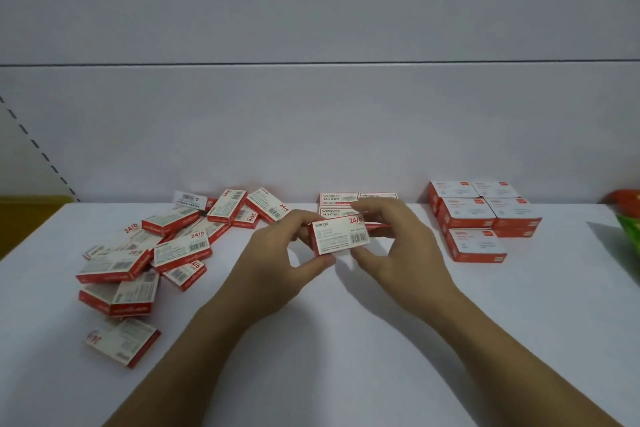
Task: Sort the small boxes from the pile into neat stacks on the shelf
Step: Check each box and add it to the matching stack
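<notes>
while both hands pinch, rectangular cardboard box (pixel 341 235) tilts.

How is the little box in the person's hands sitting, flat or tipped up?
Tipped up: the held box shows its barcode face to the camera, pinched between left hand and right hand.

This looks like a stationery shop: a white display shelf (pixel 346 340) with a back panel (pixel 311 132), a slotted upright (pixel 34 146) far left of the left grip (pixel 277 253), barcoded staple boxes (pixel 180 248) heaped nearer it, and neat stacks (pixel 467 211) right of the right grip (pixel 405 246).
</notes>
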Available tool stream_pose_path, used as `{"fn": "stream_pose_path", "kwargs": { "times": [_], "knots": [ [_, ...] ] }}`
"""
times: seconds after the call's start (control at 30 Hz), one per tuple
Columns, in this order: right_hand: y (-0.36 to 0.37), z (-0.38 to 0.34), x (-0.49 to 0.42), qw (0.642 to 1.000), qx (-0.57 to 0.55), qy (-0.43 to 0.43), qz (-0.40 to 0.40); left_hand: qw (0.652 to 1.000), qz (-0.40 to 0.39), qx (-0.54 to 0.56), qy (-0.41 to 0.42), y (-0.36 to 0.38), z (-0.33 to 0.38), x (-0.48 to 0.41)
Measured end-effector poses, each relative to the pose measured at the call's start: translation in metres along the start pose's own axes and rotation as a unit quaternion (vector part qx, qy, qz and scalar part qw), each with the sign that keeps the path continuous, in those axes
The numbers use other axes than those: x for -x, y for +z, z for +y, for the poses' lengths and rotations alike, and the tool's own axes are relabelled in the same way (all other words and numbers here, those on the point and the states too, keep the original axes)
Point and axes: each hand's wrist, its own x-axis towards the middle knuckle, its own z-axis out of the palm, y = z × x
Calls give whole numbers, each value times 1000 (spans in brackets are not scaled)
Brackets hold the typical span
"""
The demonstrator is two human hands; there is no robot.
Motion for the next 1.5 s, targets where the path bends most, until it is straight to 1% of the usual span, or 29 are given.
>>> {"fn": "stream_pose_path", "kwargs": {
  "times": [0.07,0.17,0.27,0.37,0.43,0.53,0.63,0.67,0.7,0.73,0.8,0.9,0.93,1.0,1.03,1.07,1.1,1.17,1.2,1.27,1.33,1.37,1.43,1.5],
  "knots": [
    [-1,-2,-1,997,-34,66,6,999,26,22,23,1,2,0],
    [-5,-4,-3,986,-105,128,-31,997,53,24,44,7,2,0],
    [-5,-10,-2,965,-167,188,-76,995,75,-15,58,12,0,-1],
    [0,-13,2,962,-153,212,-73,994,68,-34,81,17,1,-3],
    [1,-14,2,950,-182,241,-79,995,50,-25,83,19,2,-4],
    [-4,-14,-1,908,-305,266,-113,998,16,-4,62,21,0,-3],
    [-9,-15,-3,833,-462,276,-129,999,22,11,36,18,0,-3],
    [-9,-14,-3,816,-489,278,-135,999,27,25,22,17,1,-4],
    [-9,-13,-4,807,-501,279,-141,999,29,37,9,16,2,-4],
    [-9,-12,-4,807,-500,278,-145,999,27,45,-4,15,3,-4],
    [-10,-9,-6,824,-474,278,-139,998,11,61,-31,14,5,-5],
    [-9,-7,-7,858,-422,266,-118,994,-11,92,-52,14,8,-4],
    [-9,-7,-7,877,-391,257,-110,994,-12,101,-51,14,8,-4],
    [-8,-6,-6,911,-322,243,-82,988,-1,140,-59,14,7,-3],
    [-8,-5,-6,917,-308,244,-73,982,9,174,-76,15,6,-4],
    [-8,-5,-6,914,-311,252,-73,973,19,210,-98,15,6,-4],
    [-9,-6,-6,902,-333,262,-82,963,26,242,-118,15,6,-5],
    [-10,-5,-6,873,-390,268,-118,948,28,286,-138,13,9,-5],
    [-11,-5,-6,866,-404,262,-139,944,23,298,-142,13,11,-5],
    [-12,-7,-6,868,-405,243,-154,943,9,305,-136,12,15,-4],
    [-11,-8,-7,872,-408,240,-123,945,-7,303,-119,13,19,-3],
    [-10,-8,-7,869,-416,247,-101,949,-17,296,-111,14,19,-2],
    [-5,-8,-6,858,-434,268,-67,964,-31,246,-97,16,21,0],
    [0,-9,-4,851,-433,292,-53,976,-8,200,-80,17,20,1]
  ]
}}
